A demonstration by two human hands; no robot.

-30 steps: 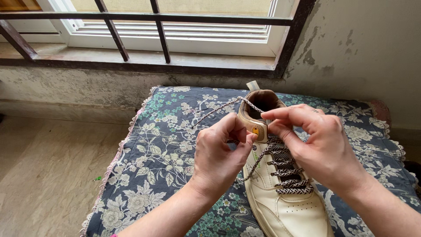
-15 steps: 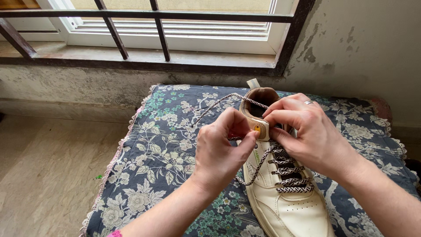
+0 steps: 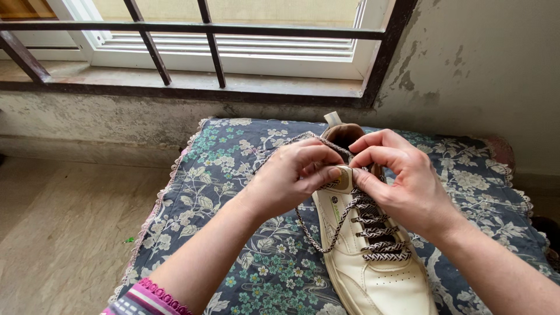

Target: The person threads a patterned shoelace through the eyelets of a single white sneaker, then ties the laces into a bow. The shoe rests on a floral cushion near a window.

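Frame centre: your left hand and right hand each pinch the lace above the shoe, keeping it taut

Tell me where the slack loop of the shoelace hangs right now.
In the head view, the loop droops off the cream shoe's left flank onto the floral cloth, just below the left hand.

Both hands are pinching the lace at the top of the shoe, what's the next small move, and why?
Probably draw the slack through: the lace hangs in a loose loop beside the cream shoe, while the left hand and right hand pinch it at the top eyelets, the lower crossings already snug.
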